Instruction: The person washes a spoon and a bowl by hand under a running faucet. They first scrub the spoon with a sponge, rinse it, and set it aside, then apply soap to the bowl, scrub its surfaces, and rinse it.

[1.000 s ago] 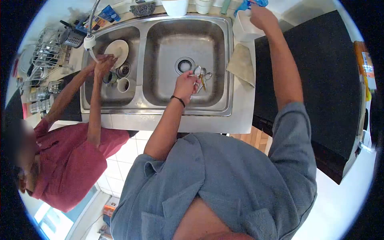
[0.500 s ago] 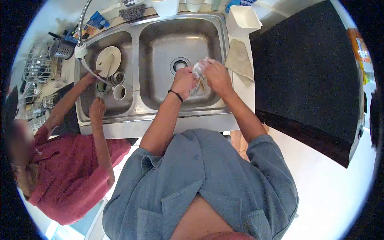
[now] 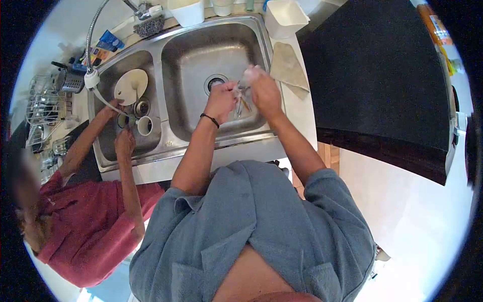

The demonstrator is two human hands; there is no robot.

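Cutlery (image 3: 244,104) between two hands over the large basin

From the head camera we look down on a double steel sink set in a pale desk (image 3: 302,115). We keep our left hand (image 3: 220,102) at the middle of the large basin (image 3: 186,60), its fingers closed together, pinching a small bunch of cutlery; the ends slant down past our knuckles toward the basin floor. A dark bracelet (image 3: 210,120) circles that wrist. Our right hand (image 3: 264,95) is just beside, fingers curled around a white foamy bundle (image 3: 251,75) at the upper end of the cutlery; blur hides whether the bundle is sponge or lather alone. Near our left fingertips we see the drain (image 3: 216,79).

Right of the basin, a beige cloth (image 3: 290,68) lies on the desk, and a white container (image 3: 285,21) stands beyond it.

In the small basin (image 3: 108,146) to our left, a pale plate (image 3: 132,84) leans behind a white mug (image 3: 146,126). A co-worker in a red shirt (image 3: 90,221) has both hands there, one near the plate's lower edge, the other beside the mug; we cannot tell what they grip. A flexible hose (image 3: 91,79) hangs above them.
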